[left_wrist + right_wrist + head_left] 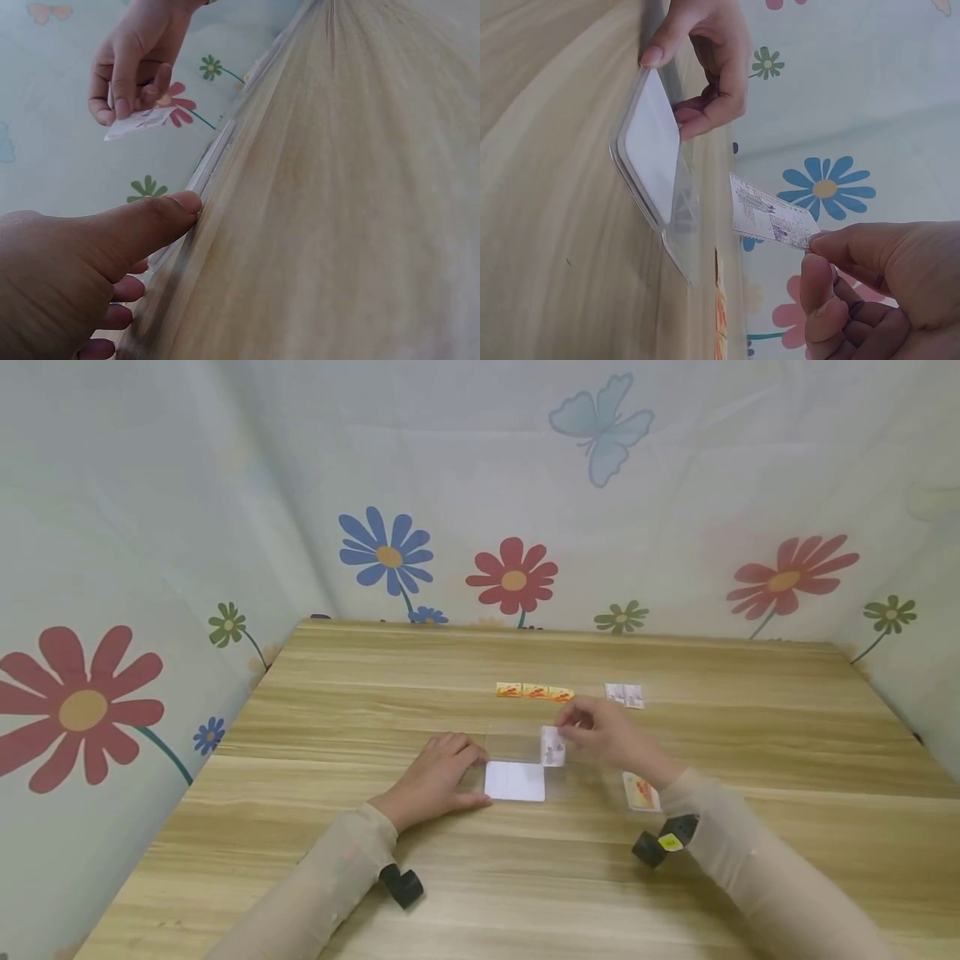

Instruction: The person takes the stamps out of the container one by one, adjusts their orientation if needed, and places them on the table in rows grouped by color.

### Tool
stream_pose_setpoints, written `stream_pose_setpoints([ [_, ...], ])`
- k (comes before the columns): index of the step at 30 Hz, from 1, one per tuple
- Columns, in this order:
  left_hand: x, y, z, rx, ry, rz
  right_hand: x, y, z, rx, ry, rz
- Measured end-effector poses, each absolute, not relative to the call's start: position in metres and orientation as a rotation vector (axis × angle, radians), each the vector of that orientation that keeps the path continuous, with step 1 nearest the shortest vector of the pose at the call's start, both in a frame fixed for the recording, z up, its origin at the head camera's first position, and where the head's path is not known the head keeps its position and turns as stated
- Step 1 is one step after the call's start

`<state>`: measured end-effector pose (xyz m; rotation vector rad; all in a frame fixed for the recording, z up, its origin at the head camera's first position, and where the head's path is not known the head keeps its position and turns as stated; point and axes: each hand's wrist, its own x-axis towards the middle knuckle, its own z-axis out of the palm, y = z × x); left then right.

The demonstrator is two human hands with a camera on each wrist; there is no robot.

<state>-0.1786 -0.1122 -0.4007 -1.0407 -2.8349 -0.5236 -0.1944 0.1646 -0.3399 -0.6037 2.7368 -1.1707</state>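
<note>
A shallow clear plastic case (671, 259) lies on the table with its see-through lid folded back. Inside it is a white card or stack of cards (515, 781). My left hand (442, 777) holds the case by its left side, thumb at the near corner and fingers at the far one. Between thumb and index finger, my right hand (611, 737) pinches a small white card (772, 217) with fine dark printing. This card hangs in the air just right of the open lid, apart from the case.
Three small yellow-and-red cards (535, 691) lie in a row behind the case. Two white printed cards (624, 696) sit side by side at the back right. Another yellow-and-red card (642, 792) lies under the right forearm. A flowered cloth (450, 460) hangs behind the wooden table (360, 693).
</note>
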Motion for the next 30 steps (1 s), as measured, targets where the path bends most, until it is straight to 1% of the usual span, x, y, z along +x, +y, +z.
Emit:
stream_pose_setpoints([
  [5, -0.178, -0.112, -0.4, -1.047, -2.825, -0.523, -0.201, 0.172, -0.337, -0.594, 2.766, -1.153],
  [21, -0.179, -0.114, -0.401, -1.056, -2.804, -0.527, -0.216, 0.19, -0.327, -0.419, 2.732, -1.125],
  [30, -0.179, -0.114, -0.4, -1.061, -2.8, -0.51, -0.227, 0.203, -0.321, -0.366, 2.709, -1.112],
])
